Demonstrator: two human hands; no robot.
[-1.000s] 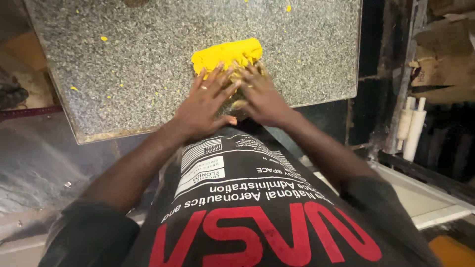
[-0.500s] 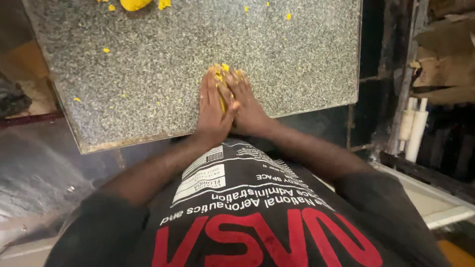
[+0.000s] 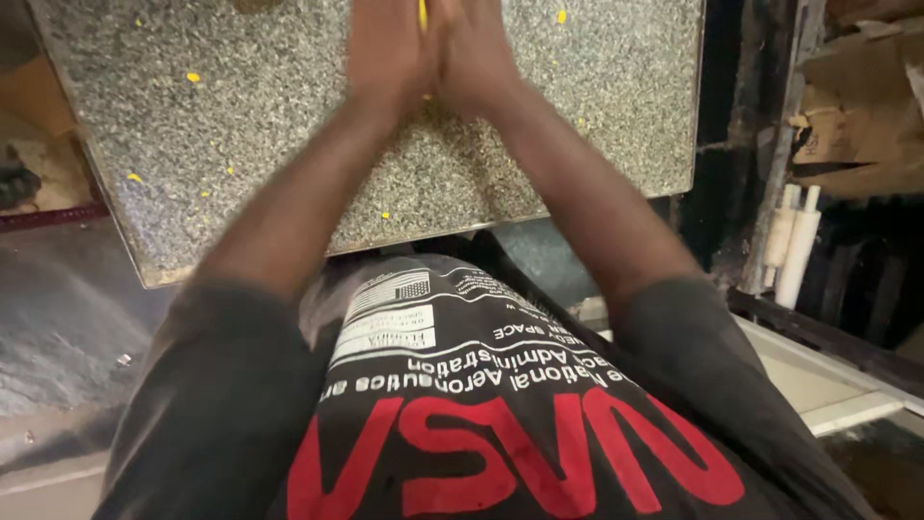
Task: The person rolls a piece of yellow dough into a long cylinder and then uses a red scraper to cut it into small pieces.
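My left hand [image 3: 390, 48] and my right hand [image 3: 476, 48] are stretched out far over a speckled grey stone slab [image 3: 241, 144], pressed side by side. The top edge of the view cuts off the fingers. A thin strip of yellow dough [image 3: 422, 12] shows between the two hands, and the rest of it is hidden under them. Small yellow crumbs [image 3: 193, 77] lie scattered on the slab. My black printed shirt fills the bottom of the view.
To the right of the slab is a dark gap with two white tubes [image 3: 794, 241] standing upright and torn cardboard [image 3: 866, 125] behind them. A white ledge [image 3: 828, 385] runs along the lower right. Grey plastic sheeting [image 3: 58, 318] covers the ground at left.
Both hands have slid forward across the slab, away from my body, pushing the yellow dough with them. The dough, plainly visible a second ago, is now almost fully hidden.
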